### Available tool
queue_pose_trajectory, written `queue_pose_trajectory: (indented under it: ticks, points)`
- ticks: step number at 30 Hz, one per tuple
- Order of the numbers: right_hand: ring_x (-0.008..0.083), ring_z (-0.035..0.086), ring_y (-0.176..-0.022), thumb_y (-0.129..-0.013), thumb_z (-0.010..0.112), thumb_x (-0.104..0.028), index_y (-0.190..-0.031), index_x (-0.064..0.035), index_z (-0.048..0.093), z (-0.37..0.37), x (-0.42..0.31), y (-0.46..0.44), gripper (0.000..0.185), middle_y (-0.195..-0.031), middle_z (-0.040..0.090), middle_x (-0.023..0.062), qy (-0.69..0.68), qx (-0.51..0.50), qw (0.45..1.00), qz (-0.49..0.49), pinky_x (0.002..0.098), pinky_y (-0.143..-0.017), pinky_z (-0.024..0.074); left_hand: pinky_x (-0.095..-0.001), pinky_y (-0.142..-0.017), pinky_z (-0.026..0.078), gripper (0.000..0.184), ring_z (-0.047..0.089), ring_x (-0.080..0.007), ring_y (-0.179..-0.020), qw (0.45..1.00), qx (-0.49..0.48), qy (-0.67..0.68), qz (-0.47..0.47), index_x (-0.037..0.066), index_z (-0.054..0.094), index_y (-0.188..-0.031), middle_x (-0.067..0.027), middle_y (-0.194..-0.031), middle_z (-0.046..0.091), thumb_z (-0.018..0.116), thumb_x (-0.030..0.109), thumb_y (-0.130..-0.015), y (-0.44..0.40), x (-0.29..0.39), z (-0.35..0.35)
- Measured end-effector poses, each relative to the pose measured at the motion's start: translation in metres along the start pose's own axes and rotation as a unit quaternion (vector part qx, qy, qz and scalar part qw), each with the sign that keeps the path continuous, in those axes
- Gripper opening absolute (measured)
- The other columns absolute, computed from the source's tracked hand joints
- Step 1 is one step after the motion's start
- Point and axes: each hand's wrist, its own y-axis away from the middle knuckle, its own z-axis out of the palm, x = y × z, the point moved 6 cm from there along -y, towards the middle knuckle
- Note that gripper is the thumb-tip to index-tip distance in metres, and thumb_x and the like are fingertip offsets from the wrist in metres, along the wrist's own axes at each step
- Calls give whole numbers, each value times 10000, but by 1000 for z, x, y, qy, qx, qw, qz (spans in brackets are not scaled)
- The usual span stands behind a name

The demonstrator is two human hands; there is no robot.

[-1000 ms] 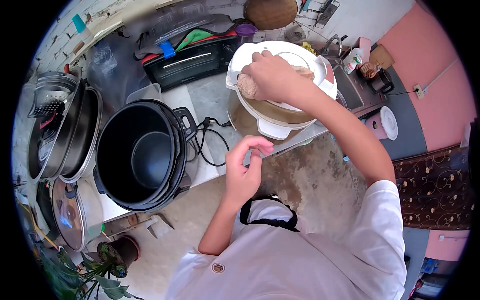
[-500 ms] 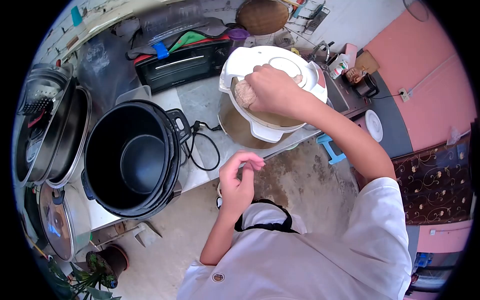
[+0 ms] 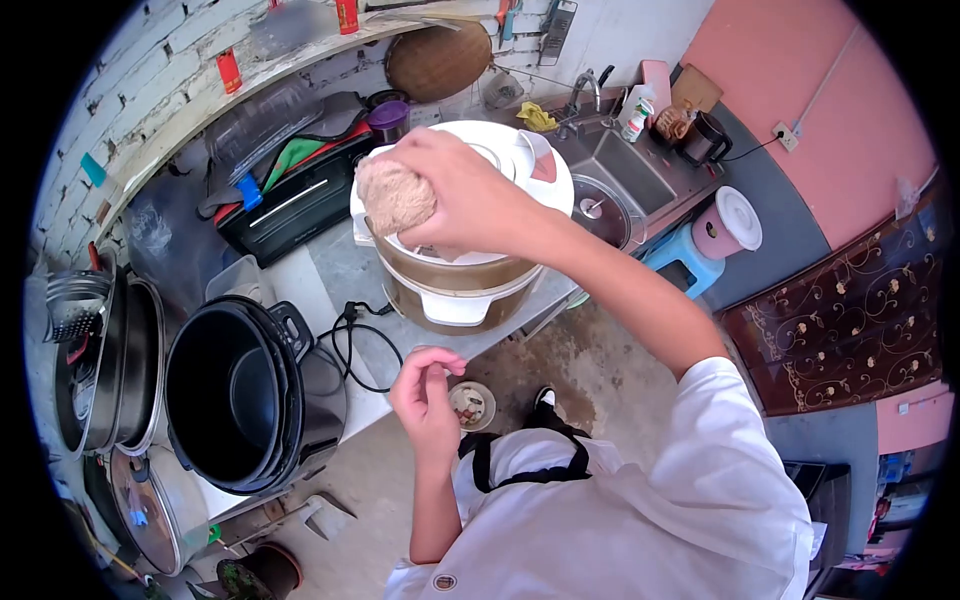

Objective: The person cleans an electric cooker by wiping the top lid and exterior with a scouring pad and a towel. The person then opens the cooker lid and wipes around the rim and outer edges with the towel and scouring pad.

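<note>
A crumpled beige cloth (image 3: 396,198) is gripped in my right hand (image 3: 455,195), above the near-left part of a white lid (image 3: 490,135). The lid belongs to a large rice cooker (image 3: 465,308) with a gold-brown body, standing on the counter. My hand and forearm hide part of the lid, and I cannot tell whether the cloth touches it. In front of the counter, my left hand (image 3: 425,400) is raised with loosely bent fingers and nothing visible in it. Left of the cooker stands a black pot (image 3: 235,390) without a lid, and a black power cord (image 3: 350,345) lies between them.
A toaster oven (image 3: 295,205) stands behind the cooker. Metal pans (image 3: 140,370) and a glass lid (image 3: 150,510) are at far left. To the right are a sink (image 3: 635,175), a kettle (image 3: 706,140) and a pink bucket (image 3: 728,225) on a blue stool (image 3: 683,262).
My right hand has moved with the cloth from the cooker's front-left rim to above the lid's left side. My left hand stays in front of the counter. The camera view has shifted.
</note>
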Motion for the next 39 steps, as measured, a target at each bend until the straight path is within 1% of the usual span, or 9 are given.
queue_pose_trajectory:
  ticks: [5,10,18,21,22,24,26,28,39]
  points:
    - [319,553,-1067,-626,801,-236,-1177,-54,629,-108,63,11,606,-1102,579,150,143,177,972,-54,394,-945,458,-259,-729,463,155,578,-135,-773,997,38,-59,19,-29,593,-922,-93,-864,619,445,-4,-958,-3,0,28]
    - [252,569,-1077,-695,709,-183,-1172,-6,591,-62,174,39,522,-1141,577,128,-163,-55,983,72,351,-954,444,-256,-720,453,136,571,-141,-764,984,114,-118,63,-19,596,-923,-81,-847,616,469,20,-954,-6,-7,81]
    - [274,580,-1068,-680,775,-251,-1140,-25,617,-85,170,100,536,-1149,591,119,-156,58,984,-59,391,-935,463,-277,-729,453,146,576,-156,-757,959,172,-174,146,-12,586,-938,-88,-834,611,466,69,-955,-18,10,170]
    - [217,568,-1133,-831,673,-294,-1150,-2,595,-88,210,132,440,-1229,589,100,-616,-19,759,209,387,-986,441,-281,-735,456,154,580,-161,-765,955,174,-174,168,-16,584,-953,-95,-865,607,483,101,-953,-17,12,192]
    - [217,568,-1133,-831,673,-294,-1150,-2,595,-98,207,137,440,-1229,589,100,-617,-23,758,211,387,-986,441,-281,-738,457,158,580,-161,-768,955,169,-175,172,-15,585,-959,-96,-877,607,490,112,-952,-17,10,200]
    - [241,579,-1135,-898,570,-379,-1223,-32,560,-116,209,153,476,-1215,601,124,-842,80,473,248,382,-1025,423,-293,-773,462,164,584,-167,-794,955,165,-199,148,-21,586,-981,-101,-907,608,530,129,-947,-21,4,215]
    - [241,555,-1182,-934,490,-428,-1287,-37,515,-122,223,169,528,-1263,581,125,-846,57,466,253,385,-1054,406,-298,-790,464,165,584,-170,-823,952,144,-228,145,-27,589,-1005,-98,-923,611,552,118,-935,-25,4,234]
    - [238,539,-1211,-946,479,-402,-1310,-37,503,-124,226,175,515,-1298,566,102,-935,35,316,160,390,-1060,399,-294,-796,462,144,586,-173,-851,951,130,-242,145,-29,600,-1006,-103,-942,622,582,58,-893,-29,2,246]
    - [239,552,-1193,-945,500,-371,-1274,-62,533,-123,237,207,452,-1275,582,88,-878,112,395,249,402,-1046,414,-350,-808,429,196,553,-206,-831,747,227,-607,153,109,697,-966,-56,-885,577,723,69,-776,-73,22,213]
